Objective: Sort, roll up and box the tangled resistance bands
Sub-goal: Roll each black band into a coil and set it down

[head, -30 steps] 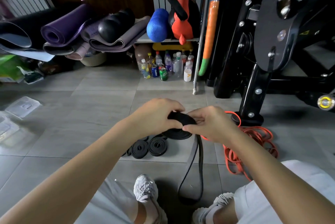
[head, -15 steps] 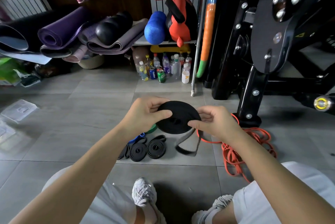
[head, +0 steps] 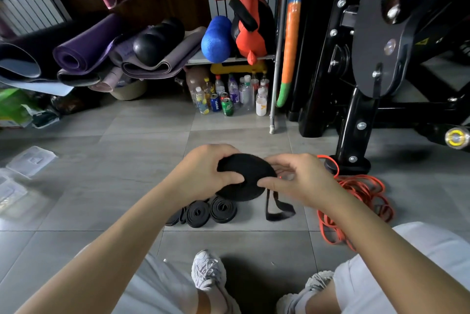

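A black resistance band wound into a flat coil (head: 245,176) is held above the floor between both hands. My left hand (head: 203,173) grips its left side with the thumb on the face. My right hand (head: 297,179) pinches its right edge. A short loose loop of the same band (head: 278,208) hangs below the coil. Two rolled black bands (head: 211,212) lie on the tiles under my hands, with another partly hidden to their left. A tangled orange band (head: 356,201) lies on the floor at the right.
Clear plastic boxes (head: 28,163) sit on the floor at far left. Bottles and cans (head: 226,98) stand by a shelf ahead. A black gym machine (head: 368,72) fills the right. Rolled yoga mats (head: 84,54) pile at back left. My shoes (head: 208,273) are below.
The hanging tail of the black band has shortened from a long loop to a short one as the coil grew. The coil now tilts flatter between my hands.
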A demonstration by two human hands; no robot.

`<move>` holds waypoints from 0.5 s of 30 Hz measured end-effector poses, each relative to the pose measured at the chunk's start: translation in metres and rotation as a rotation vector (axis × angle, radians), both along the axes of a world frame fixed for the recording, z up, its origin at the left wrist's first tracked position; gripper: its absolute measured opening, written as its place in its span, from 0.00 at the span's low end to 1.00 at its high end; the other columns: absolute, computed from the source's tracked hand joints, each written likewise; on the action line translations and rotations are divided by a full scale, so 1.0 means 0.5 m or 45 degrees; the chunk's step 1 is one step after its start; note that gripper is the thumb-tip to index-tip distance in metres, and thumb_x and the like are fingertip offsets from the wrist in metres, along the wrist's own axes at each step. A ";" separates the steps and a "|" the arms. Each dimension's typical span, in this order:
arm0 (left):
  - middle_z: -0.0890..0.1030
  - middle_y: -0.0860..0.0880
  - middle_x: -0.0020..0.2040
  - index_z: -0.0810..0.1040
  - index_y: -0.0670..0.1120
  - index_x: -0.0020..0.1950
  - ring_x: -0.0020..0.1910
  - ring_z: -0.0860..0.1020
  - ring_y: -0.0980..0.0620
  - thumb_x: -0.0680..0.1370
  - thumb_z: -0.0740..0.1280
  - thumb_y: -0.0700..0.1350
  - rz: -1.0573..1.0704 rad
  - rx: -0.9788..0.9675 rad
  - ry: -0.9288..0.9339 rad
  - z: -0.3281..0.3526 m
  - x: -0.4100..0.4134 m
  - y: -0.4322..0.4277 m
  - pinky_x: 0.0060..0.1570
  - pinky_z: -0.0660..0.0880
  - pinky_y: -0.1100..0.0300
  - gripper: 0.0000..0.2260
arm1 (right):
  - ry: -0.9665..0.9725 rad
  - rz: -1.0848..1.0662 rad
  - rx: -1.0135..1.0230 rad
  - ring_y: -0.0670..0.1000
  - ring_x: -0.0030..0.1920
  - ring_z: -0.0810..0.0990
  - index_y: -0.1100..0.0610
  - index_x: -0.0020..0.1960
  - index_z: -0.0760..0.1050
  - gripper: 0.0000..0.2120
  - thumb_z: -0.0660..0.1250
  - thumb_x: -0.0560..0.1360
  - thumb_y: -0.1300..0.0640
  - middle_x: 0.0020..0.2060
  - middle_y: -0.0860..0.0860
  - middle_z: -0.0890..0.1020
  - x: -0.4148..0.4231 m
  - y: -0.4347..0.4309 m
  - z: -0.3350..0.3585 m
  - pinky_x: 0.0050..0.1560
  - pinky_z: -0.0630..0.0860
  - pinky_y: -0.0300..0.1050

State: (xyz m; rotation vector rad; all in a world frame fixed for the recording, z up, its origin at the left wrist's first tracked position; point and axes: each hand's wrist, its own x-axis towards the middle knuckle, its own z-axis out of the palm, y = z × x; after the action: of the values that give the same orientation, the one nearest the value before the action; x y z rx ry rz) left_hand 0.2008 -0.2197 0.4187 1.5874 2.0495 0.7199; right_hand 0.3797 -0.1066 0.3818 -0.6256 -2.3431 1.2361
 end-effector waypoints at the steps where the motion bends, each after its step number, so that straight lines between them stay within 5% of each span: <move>1: 0.81 0.61 0.40 0.76 0.65 0.42 0.41 0.79 0.62 0.70 0.73 0.45 0.044 0.054 -0.065 -0.002 -0.002 -0.001 0.43 0.77 0.62 0.14 | 0.010 -0.017 -0.004 0.34 0.43 0.80 0.47 0.50 0.81 0.13 0.76 0.67 0.56 0.36 0.32 0.80 0.002 0.003 -0.001 0.46 0.72 0.24; 7: 0.84 0.60 0.42 0.79 0.68 0.42 0.43 0.82 0.58 0.70 0.74 0.38 0.172 0.267 -0.359 -0.016 -0.008 -0.001 0.47 0.79 0.58 0.22 | 0.039 -0.054 -0.057 0.35 0.45 0.81 0.46 0.50 0.81 0.11 0.75 0.68 0.54 0.40 0.35 0.83 0.000 0.016 0.000 0.49 0.73 0.27; 11: 0.85 0.49 0.46 0.83 0.54 0.48 0.48 0.83 0.48 0.69 0.72 0.35 0.217 0.471 -0.856 -0.027 -0.004 -0.005 0.45 0.80 0.58 0.15 | 0.131 -0.021 -0.211 0.37 0.47 0.82 0.48 0.54 0.81 0.15 0.74 0.70 0.59 0.43 0.38 0.84 -0.002 0.010 -0.010 0.48 0.73 0.26; 15: 0.84 0.42 0.49 0.78 0.42 0.55 0.50 0.82 0.44 0.68 0.72 0.39 0.317 0.472 -1.299 -0.050 0.018 -0.008 0.45 0.80 0.52 0.16 | 0.341 -0.038 -0.399 0.42 0.47 0.83 0.43 0.48 0.80 0.15 0.73 0.70 0.63 0.43 0.40 0.85 -0.004 -0.002 -0.013 0.48 0.76 0.31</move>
State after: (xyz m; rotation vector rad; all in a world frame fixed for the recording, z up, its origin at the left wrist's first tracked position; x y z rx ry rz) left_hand 0.2097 -0.2234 0.3935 0.7868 1.3659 1.6482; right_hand 0.3777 -0.1075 0.3751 -0.5498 -1.9340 1.5829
